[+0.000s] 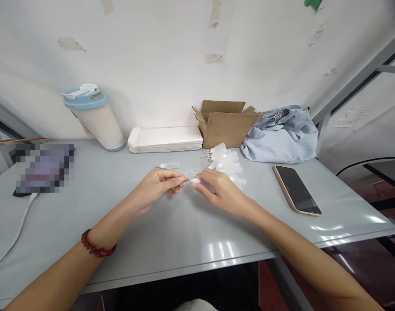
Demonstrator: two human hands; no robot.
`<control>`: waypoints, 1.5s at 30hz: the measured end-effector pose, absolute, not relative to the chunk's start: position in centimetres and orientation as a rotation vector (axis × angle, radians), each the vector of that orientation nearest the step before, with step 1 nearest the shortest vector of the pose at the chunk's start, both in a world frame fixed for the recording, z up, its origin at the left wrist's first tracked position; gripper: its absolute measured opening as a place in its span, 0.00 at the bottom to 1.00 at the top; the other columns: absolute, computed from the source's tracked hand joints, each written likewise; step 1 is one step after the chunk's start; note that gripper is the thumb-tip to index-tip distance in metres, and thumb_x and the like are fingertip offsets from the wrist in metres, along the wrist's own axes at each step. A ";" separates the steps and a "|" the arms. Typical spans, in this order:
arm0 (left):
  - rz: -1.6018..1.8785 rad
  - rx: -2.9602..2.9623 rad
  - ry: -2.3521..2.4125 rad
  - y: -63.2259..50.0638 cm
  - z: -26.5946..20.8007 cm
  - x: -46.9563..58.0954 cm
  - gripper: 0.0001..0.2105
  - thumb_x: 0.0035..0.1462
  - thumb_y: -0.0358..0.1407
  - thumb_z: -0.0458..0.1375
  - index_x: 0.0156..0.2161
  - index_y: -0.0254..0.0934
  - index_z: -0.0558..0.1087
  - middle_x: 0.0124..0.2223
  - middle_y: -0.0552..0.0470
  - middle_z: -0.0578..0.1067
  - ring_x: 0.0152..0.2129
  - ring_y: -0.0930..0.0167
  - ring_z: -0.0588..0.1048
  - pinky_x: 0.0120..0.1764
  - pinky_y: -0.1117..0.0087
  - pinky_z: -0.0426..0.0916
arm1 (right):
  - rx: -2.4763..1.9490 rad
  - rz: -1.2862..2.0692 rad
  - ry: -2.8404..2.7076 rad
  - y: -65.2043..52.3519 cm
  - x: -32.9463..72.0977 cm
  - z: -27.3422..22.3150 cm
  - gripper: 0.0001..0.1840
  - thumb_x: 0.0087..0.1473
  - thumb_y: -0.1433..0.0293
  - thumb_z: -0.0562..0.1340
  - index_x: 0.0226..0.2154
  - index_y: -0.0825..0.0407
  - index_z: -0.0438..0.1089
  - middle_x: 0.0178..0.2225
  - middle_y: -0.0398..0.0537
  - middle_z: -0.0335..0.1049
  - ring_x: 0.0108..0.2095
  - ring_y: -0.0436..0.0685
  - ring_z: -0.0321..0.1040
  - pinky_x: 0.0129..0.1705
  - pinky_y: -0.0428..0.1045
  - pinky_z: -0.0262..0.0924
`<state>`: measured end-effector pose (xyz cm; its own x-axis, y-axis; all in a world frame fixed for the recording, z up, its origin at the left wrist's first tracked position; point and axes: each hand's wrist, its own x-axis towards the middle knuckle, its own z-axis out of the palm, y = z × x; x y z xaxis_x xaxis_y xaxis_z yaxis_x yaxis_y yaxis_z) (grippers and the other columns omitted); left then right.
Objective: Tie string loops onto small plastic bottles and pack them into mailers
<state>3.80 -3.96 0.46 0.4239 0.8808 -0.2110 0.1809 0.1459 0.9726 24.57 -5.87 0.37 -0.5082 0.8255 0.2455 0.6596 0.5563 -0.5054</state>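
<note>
Over the middle of the table, my right hand (218, 185) is closed around a small translucent squeeze bottle with a white neck (195, 180), most of it hidden by the fingers. The thumb and forefinger of my left hand (163, 185) pinch the thin tip at the end of that bottle. A fine white loop (190, 172) arches between the two hands. Just behind my left hand a similar needle-tip bottle (169, 165) lies flat. Several more such bottles (228, 162) are heaped behind my right hand, their thin metal tips pointing left.
Along the wall stand a blue-lidded cup (95, 121), a stack of white flat boxes (165, 139), an open cardboard box (228, 129) and a light-blue cloth bag (281, 138). A phone (297, 190) lies at right, a blurred cabled device (45, 168) at left.
</note>
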 end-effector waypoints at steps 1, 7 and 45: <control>0.667 1.367 1.053 -4.0 0.5 3.8 0.12 0.54 0.42 0.60 0.29 0.34 0.75 0.25 0.55 0.68 0.23 0.75 0.65 0.31 0.71 0.62 | -1.200 0.480 -2.339 -5.9 24.6 0.3 0.12 0.62 0.67 0.54 0.34 0.57 0.67 0.30 0.47 0.65 0.29 0.52 0.59 0.33 0.47 0.53; 0.663 1.456 1.104 -3.9 0.0 4.1 0.12 0.54 0.43 0.60 0.32 0.35 0.76 0.26 0.55 0.70 0.24 0.74 0.67 0.31 0.71 0.63 | -1.213 0.452 -2.366 -5.7 24.5 -0.1 0.12 0.62 0.66 0.54 0.32 0.56 0.66 0.28 0.45 0.61 0.27 0.50 0.56 0.31 0.46 0.51; 0.516 1.572 1.099 -4.3 0.7 4.2 0.11 0.54 0.43 0.58 0.29 0.36 0.73 0.29 0.54 0.73 0.24 0.74 0.69 0.32 0.71 0.66 | -1.102 0.589 -2.369 -5.6 24.6 0.2 0.15 0.61 0.66 0.56 0.24 0.54 0.61 0.23 0.41 0.57 0.25 0.49 0.52 0.30 0.46 0.47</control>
<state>4.18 -4.28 0.75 0.4755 0.8523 -0.2179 0.3771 0.0263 0.9258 24.56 -5.60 0.16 -0.5738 0.7877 0.2242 0.5912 0.5878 -0.5523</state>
